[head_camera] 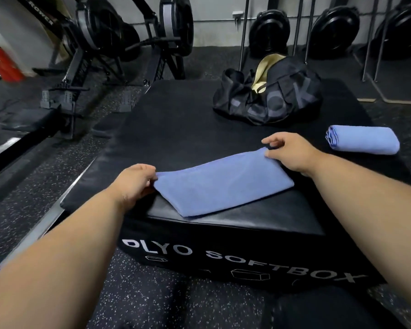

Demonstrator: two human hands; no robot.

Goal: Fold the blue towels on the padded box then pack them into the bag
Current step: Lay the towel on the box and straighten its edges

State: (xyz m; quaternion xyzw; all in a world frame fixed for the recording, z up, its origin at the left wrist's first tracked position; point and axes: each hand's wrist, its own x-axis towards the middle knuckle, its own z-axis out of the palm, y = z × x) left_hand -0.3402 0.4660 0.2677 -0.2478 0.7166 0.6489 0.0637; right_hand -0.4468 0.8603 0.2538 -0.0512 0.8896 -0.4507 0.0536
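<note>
Two hands hold a blue towel flat on the big black padded box.

The towel (223, 184) lies folded into a long strip near the front edge of the box (176, 119). The left hand (133, 184) pinches its left corner, fingers curled around the cloth — the right hand (287, 153) pinches the far right corner between thumb and fingers. A second towel (363, 140), already folded small, sits on the right side of the box, well apart from the first. Behind it, at the back of the box, rests a black bag (268, 100) — its top is open and a pale lining shows. White letters run along the front of the box. Past the box stand black gym machines (119, 43) on a speckled floor (152, 305).
</note>
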